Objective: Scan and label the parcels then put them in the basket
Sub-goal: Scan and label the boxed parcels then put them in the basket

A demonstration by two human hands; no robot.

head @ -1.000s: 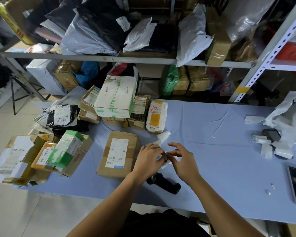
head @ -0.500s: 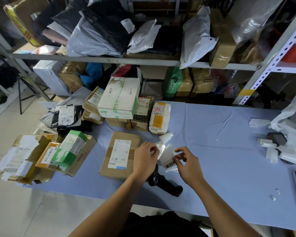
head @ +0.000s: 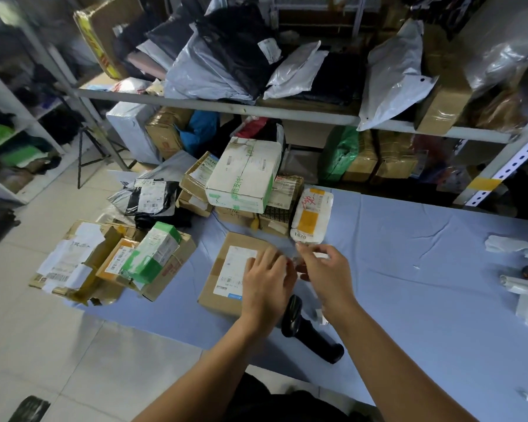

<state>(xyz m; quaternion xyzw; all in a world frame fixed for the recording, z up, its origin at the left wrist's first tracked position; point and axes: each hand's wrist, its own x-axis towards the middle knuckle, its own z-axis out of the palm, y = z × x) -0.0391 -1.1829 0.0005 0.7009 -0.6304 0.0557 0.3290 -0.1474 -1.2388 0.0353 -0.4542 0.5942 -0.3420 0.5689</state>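
Movement was the change: half a second earlier both hands held a freshly peeled white label in the air above the scanner [head: 310,328], and now they had carried it over to the brown box [head: 226,287] lying flat on the blue desk [head: 424,300]. The left hand [head: 267,283] lay over the box's right part, fingers bent downward. Blur hid whether its grip pinched the label's end or merely pressed it flat, so I could not tell. The right hand [head: 328,275] hovered just beside the box's far right corner, thumb and forefinger closed in a pinch on the label [head: 291,257] (a pale smear there, nothing readable). The scanner lay untouched on the desk below the wrists, which suggested this box had been scanned and labelling was under way. The box had not yet been picked up, and no basket showed in view. More parcels [head: 244,178] waited, stacked at the desk's far left, so the task looked far from finished.
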